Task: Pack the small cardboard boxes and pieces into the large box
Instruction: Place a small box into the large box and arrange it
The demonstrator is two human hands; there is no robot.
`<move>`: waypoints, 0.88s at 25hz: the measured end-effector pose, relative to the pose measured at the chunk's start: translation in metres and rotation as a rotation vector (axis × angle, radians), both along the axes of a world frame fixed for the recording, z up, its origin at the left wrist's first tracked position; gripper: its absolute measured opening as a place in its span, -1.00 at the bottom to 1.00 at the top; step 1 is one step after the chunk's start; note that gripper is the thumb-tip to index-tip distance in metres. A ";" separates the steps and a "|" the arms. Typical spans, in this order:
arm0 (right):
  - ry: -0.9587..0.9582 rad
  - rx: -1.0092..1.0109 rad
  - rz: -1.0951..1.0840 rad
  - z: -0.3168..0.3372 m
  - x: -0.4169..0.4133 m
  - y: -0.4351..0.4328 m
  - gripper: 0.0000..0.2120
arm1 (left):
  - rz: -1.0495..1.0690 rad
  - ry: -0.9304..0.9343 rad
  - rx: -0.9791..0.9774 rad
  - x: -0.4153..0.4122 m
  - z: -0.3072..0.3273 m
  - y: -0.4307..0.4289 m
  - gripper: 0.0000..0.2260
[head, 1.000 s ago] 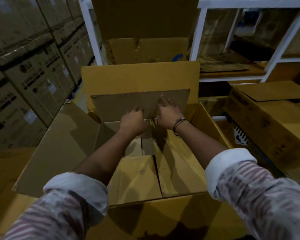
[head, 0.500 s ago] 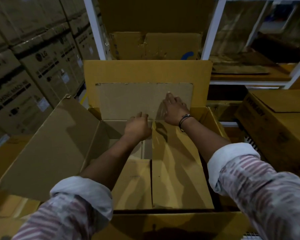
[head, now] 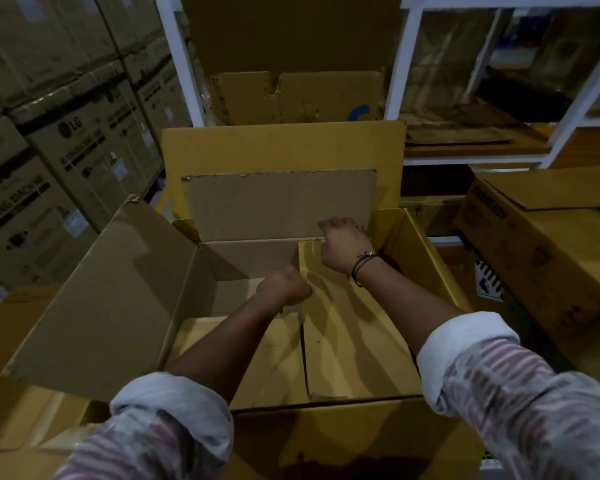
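Warehouse aisle: stacked cartons [head: 66,150], white shelving [head: 395,81]. Large box [head: 416,258], flaps open. Grey sheet [head: 278,202] upright against far wall; yellow piece [head: 354,341] in right half. Right hand [head: 343,245] grips its far edge; left hand [head: 284,287] curled at inner edge, grip unclear. Advice: press flat, tight to wall.

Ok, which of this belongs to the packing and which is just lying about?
Job: large box, grey cardboard sheet, yellow cardboard piece gripped by right hand, left hand at its edge.
Lying about: LG cartons, white rack, closed box at right.
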State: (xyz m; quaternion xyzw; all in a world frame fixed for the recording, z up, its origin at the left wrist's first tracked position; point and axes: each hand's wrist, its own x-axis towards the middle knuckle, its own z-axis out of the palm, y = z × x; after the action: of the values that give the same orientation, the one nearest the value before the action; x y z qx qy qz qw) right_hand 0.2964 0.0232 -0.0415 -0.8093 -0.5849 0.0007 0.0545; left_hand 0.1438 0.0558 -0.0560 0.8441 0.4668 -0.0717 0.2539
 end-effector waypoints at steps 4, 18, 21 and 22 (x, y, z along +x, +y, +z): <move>-0.012 0.015 -0.031 -0.001 -0.011 -0.021 -0.62 | -0.042 -0.072 -0.110 0.001 -0.006 -0.012 -0.74; 0.077 0.040 0.091 0.099 0.006 -0.080 -0.89 | -0.027 -0.703 0.016 0.039 0.074 -0.064 -0.90; -0.029 -0.143 -0.012 0.108 0.019 -0.100 -0.83 | -0.107 -0.690 -0.039 0.055 0.066 -0.084 -0.86; -0.096 -0.179 -0.030 0.106 0.024 -0.107 -0.78 | -0.140 -0.680 -0.046 0.060 0.061 -0.090 -0.84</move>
State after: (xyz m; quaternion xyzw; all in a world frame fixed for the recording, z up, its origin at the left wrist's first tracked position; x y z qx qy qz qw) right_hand 0.3207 -0.0840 0.0647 -0.8185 -0.5724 0.0135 -0.0463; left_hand 0.2038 -0.0341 0.0051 0.8438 0.2947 0.1856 0.4083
